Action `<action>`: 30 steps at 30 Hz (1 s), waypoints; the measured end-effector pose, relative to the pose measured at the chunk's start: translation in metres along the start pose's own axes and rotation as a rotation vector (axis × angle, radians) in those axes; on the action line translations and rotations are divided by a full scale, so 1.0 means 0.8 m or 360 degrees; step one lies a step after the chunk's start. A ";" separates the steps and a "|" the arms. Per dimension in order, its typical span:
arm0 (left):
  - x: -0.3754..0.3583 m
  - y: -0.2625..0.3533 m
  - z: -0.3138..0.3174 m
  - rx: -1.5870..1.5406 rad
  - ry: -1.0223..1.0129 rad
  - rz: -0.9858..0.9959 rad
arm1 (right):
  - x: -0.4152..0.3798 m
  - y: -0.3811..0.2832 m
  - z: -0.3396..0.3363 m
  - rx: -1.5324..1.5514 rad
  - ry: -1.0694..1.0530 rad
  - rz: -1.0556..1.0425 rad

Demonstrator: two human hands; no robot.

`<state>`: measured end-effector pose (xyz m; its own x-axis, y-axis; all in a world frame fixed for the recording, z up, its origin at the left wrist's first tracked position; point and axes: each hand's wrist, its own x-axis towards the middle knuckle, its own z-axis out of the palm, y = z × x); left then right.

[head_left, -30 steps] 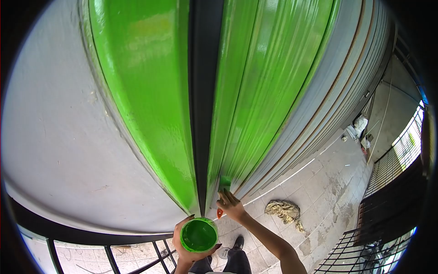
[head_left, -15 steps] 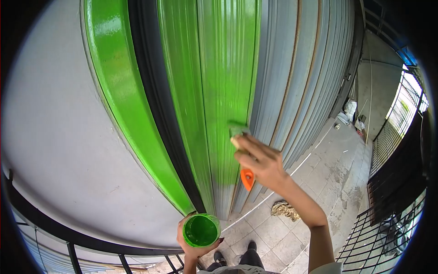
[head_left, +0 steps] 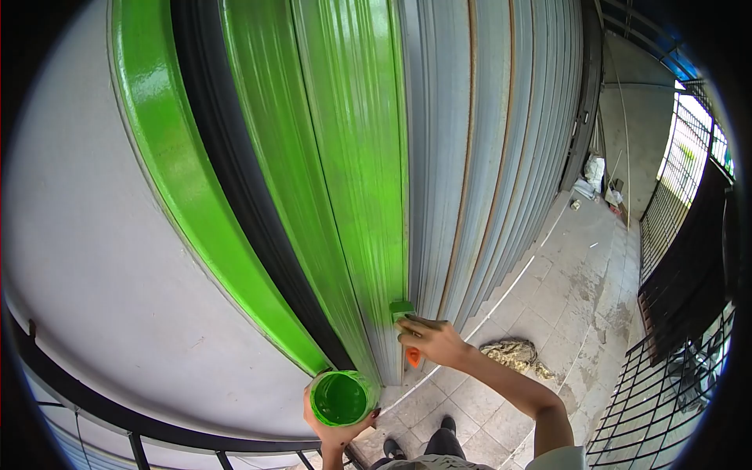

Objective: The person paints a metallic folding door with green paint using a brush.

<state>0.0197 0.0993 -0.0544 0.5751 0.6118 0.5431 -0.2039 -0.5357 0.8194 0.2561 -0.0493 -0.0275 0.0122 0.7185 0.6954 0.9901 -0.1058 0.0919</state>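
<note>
One brush (head_left: 403, 311) gripped in right hand (head_left: 432, 341), paint cup (head_left: 342, 398) grasped by left hand (head_left: 333, 429), its palm hidden.

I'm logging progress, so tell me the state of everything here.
Paint container: open, green paint inside, in left hand.
Brush: bristles green, in right hand.
Green panel: coated above, grey near its bottom.
Grey panels: no green, some brown-edged.
Rag-like bundle: crumpled on floor.
</note>
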 end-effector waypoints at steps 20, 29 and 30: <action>0.009 0.022 0.015 0.0012 -0.0012 0.0134 | 0.156 0.030 -0.103 -0.0149 0.1444 0.0262; 0.012 0.032 0.014 -0.0056 0.0012 0.0086 | 0.107 0.016 -0.073 -0.0078 0.1156 0.0431; 0.010 0.030 0.014 -0.0040 0.0012 0.0092 | 0.124 0.020 -0.090 -0.0131 0.1310 0.0342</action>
<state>0.0287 0.0847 -0.0321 0.5559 0.5845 0.5911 -0.2565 -0.5557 0.7908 0.2635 -0.0288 0.0943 0.0619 -0.0481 0.9969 0.9643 -0.2549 -0.0722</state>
